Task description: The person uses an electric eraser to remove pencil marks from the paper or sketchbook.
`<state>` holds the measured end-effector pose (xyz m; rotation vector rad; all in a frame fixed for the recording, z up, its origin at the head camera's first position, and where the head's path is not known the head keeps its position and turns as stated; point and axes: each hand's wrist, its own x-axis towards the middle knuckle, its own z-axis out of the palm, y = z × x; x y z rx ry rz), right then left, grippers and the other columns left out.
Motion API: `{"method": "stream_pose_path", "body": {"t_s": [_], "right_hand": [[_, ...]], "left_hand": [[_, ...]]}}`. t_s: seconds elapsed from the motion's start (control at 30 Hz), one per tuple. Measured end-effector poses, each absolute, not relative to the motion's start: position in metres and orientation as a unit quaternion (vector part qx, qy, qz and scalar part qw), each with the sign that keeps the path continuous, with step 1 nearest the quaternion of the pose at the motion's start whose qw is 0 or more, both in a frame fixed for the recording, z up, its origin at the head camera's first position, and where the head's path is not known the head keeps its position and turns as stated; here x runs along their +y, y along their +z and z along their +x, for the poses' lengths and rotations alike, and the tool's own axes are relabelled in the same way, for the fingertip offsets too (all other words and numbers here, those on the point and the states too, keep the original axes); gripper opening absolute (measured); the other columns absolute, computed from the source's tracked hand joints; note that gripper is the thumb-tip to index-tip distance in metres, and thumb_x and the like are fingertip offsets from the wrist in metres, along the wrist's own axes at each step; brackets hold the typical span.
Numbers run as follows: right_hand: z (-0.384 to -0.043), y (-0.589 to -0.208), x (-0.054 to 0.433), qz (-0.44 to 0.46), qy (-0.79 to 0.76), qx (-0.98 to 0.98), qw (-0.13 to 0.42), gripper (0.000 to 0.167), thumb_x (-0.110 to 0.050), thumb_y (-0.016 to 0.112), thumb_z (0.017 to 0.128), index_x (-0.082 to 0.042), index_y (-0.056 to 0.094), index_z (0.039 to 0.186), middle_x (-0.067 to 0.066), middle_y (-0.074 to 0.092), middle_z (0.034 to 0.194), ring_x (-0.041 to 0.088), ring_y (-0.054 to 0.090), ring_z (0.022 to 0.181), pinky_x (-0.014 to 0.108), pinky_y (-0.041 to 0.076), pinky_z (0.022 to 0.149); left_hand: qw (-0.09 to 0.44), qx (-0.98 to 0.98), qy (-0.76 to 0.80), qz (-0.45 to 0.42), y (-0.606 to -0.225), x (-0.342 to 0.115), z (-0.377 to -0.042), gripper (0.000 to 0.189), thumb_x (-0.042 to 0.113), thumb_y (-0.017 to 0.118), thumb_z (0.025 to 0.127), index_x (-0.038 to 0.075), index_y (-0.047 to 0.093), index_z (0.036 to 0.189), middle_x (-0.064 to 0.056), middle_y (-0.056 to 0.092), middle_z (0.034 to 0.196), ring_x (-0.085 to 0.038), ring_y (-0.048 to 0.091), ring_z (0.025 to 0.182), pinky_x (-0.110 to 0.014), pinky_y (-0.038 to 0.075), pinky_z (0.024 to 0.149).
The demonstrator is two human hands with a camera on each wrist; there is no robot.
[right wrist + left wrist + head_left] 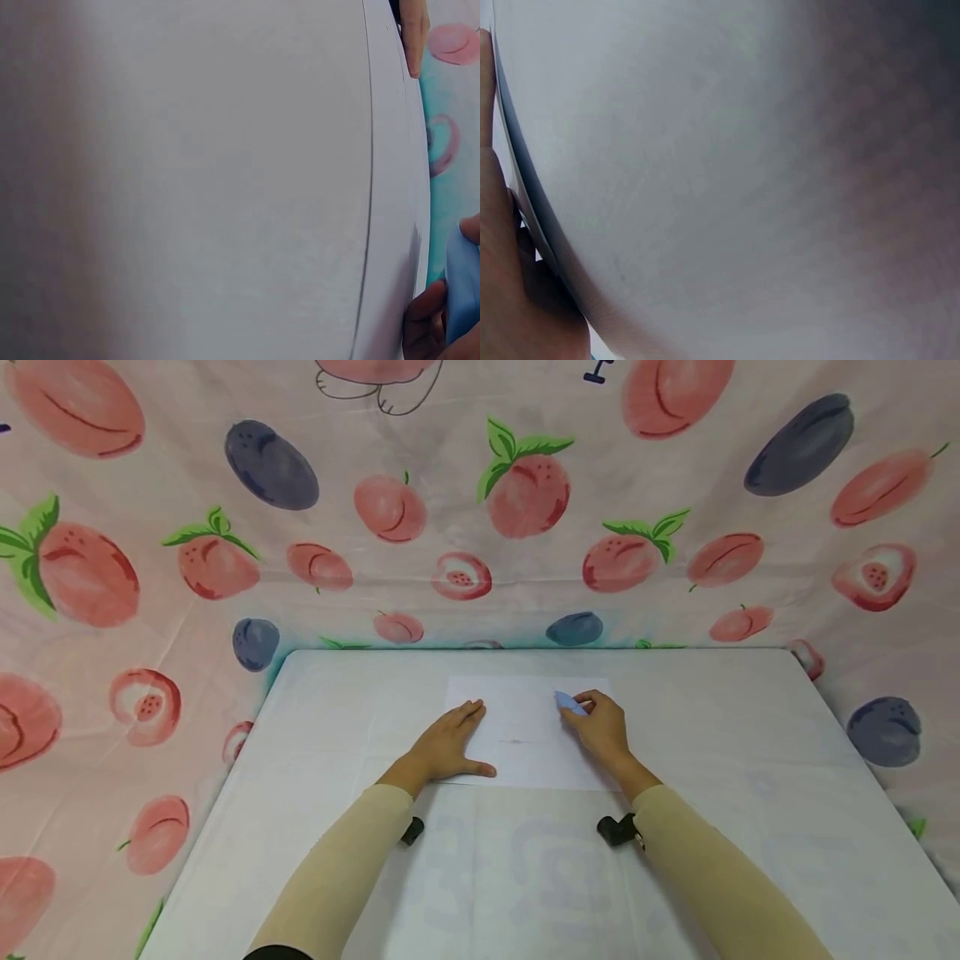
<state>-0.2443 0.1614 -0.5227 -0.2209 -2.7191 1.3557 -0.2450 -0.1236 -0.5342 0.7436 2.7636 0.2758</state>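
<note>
A white sheet of paper (525, 764) lies on the table, with a faint mark near its middle. My left hand (450, 747) rests flat on the sheet's left side, thumb spread away from the fingers. Over the right side of the paper, my right hand (603, 727) pinches a small light-blue tapered object (567, 702) between thumb and fingers. Its narrow end points up and left in the head view. The right wrist view shows the smooth blue object (461, 289) at the lower right edge, partly covered by the fingers. In the left wrist view, part of my left hand (510, 262) shows at the left edge.
A white cover spreads over the table (337, 710). Behind and beside it hangs a pink cloth (465, 535) printed with fruit. A black device (618, 831) sits at the right wrist, and another black part (412, 831) shows at the left wrist.
</note>
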Motion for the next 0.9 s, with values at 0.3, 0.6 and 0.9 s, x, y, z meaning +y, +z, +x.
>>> {"method": "stream_pose_path", "body": {"t_s": [0.3, 0.6, 0.9], "right_hand": [[-0.242, -0.523, 0.171, -0.106, 0.426, -0.897, 0.051, 0.035, -0.026, 0.071, 0.089, -0.001, 0.065, 0.113, 0.018, 0.064, 0.094, 0.026, 0.057, 0.082, 0.028, 0.043, 0.066], [-0.238, -0.521, 0.179, -0.121, 0.408, -0.902, 0.066, 0.035, -0.027, 0.071, 0.089, 0.0, 0.064, 0.111, 0.017, 0.064, 0.09, 0.026, 0.057, 0.078, 0.028, 0.043, 0.063], [-0.237, -0.52, 0.193, -0.146, 0.388, -0.907, 0.071, 0.035, -0.031, 0.071, 0.087, -0.003, 0.065, 0.108, 0.016, 0.067, 0.093, 0.027, 0.06, 0.079, 0.028, 0.043, 0.061]], "left_hand": [[0.119, 0.952, 0.103, 0.262, -0.537, -0.124, -0.245, 0.119, 0.08, 0.061, 0.073, 0.016, 0.011, 0.16, 0.003, 0.008, 0.166, -0.017, 0.008, 0.153, -0.036, 0.015, 0.124], [0.122, 0.951, 0.109, 0.261, -0.537, -0.125, -0.245, 0.119, 0.08, 0.061, 0.073, 0.016, 0.011, 0.16, 0.003, 0.007, 0.167, -0.018, 0.009, 0.153, -0.038, 0.016, 0.123], [0.126, 0.952, 0.103, 0.261, -0.534, -0.125, -0.245, 0.12, 0.081, 0.06, 0.072, 0.017, 0.01, 0.16, 0.004, 0.006, 0.167, -0.016, 0.007, 0.153, -0.036, 0.015, 0.123]]}}
